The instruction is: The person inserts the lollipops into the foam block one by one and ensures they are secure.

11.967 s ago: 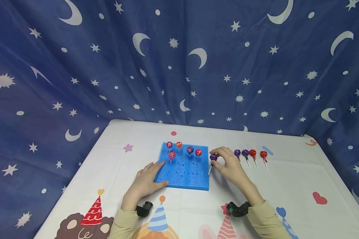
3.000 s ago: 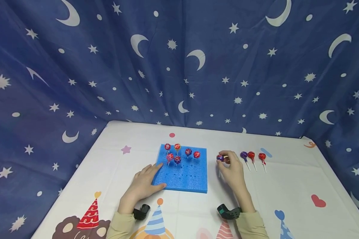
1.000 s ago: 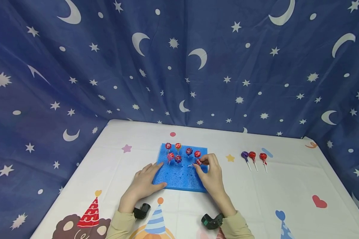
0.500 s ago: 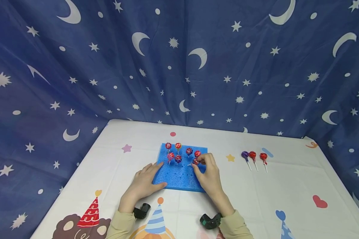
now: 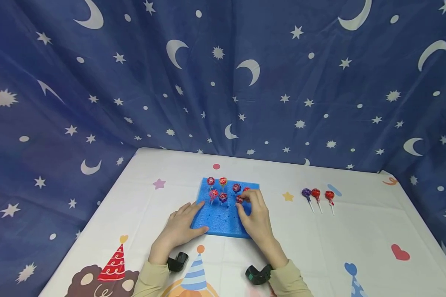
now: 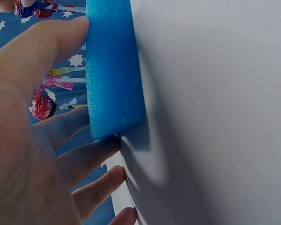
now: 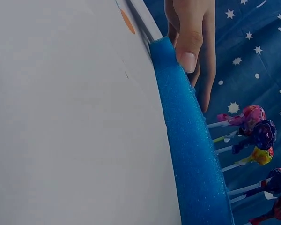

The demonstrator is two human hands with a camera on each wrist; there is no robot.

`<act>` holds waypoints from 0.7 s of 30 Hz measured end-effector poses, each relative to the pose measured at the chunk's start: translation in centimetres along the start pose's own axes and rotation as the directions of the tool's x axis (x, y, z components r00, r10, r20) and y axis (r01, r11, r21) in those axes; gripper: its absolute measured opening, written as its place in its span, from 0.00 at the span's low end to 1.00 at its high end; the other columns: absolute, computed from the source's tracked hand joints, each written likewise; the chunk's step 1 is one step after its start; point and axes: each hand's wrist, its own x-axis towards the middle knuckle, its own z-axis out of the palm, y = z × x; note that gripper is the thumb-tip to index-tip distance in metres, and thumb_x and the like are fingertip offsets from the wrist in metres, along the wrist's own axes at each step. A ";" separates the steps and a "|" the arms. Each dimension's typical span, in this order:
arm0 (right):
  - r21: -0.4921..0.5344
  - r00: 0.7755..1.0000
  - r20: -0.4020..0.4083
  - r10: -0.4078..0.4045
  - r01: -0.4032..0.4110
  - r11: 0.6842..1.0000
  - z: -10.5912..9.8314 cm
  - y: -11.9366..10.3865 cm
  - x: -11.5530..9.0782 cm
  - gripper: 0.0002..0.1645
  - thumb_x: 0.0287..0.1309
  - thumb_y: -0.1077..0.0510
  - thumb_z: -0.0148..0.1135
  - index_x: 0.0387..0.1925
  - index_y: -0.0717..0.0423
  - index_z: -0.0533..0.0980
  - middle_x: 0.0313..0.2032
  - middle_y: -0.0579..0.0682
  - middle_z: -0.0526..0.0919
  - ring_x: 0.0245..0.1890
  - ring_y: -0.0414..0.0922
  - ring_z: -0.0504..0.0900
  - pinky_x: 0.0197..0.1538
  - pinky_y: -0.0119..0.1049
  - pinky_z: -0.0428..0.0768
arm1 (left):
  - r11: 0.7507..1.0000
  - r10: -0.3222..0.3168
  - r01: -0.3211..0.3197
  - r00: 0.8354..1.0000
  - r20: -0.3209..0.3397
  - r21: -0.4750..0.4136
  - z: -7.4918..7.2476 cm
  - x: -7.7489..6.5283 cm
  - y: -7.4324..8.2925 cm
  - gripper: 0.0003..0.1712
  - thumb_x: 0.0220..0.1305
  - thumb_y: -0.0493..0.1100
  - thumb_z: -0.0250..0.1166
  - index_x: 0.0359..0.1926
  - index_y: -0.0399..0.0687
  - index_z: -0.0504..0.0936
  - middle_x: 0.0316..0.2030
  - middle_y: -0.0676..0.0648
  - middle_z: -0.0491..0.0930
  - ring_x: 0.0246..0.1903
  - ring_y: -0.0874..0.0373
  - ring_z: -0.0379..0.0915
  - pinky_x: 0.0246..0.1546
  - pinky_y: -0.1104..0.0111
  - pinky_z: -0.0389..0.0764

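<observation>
Round red-and-purple lollipop (image 5: 239,199), pinched in my right grip (image 5: 257,216) over the square blue foam slab (image 5: 215,226), right of centre; lately slanted, now seemingly upright, suggesting insertion. Left grip (image 5: 180,225): fingers spread, slab's left edge.

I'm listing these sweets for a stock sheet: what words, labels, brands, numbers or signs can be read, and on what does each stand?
"DEL…OUS", middle letters unclear: on the red lollipop in the left wrist view.
Too small or blurred to read: any print on the other lollipops.
No lettering visible: blue block, tablecloth, backdrop; the last two show only pictures and shapes.
</observation>
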 end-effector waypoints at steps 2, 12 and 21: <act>-0.007 1.000 -0.012 -0.014 0.014 1.000 0.1 0.0 0.1 0.19 0.45 0.70 0.71 0.39 0.60 0.73 0.40 0.52 0.76 0.39 0.44 0.79 0.42 0.37 0.83 | 1.000 0.001 -0.001 1.000 0.000 0.002 0.0 0.0 0.0 0.44 0.57 0.57 0.67 0.71 0.51 0.62 0.71 0.38 0.61 0.72 0.38 0.51 0.66 0.37 0.54; -0.042 1.000 -0.005 -0.024 0.024 0.999 0.5 -0.1 0.2 0.18 0.46 0.69 0.71 0.38 0.58 0.74 0.39 0.51 0.78 0.40 0.44 0.80 0.43 0.37 0.83 | 1.000 0.000 0.000 1.000 0.000 -0.003 0.0 0.0 -0.2 0.44 0.57 0.57 0.67 0.71 0.51 0.62 0.71 0.39 0.61 0.72 0.38 0.52 0.66 0.37 0.54; -0.086 0.998 0.019 -0.054 0.055 0.995 0.4 -0.1 0.2 0.16 0.48 0.68 0.70 0.39 0.55 0.75 0.40 0.49 0.79 0.43 0.44 0.79 0.47 0.39 0.82 | 1.000 0.004 -0.004 1.000 -0.003 0.001 0.0 0.0 -0.1 0.44 0.56 0.57 0.67 0.71 0.51 0.62 0.71 0.39 0.62 0.71 0.38 0.52 0.65 0.37 0.54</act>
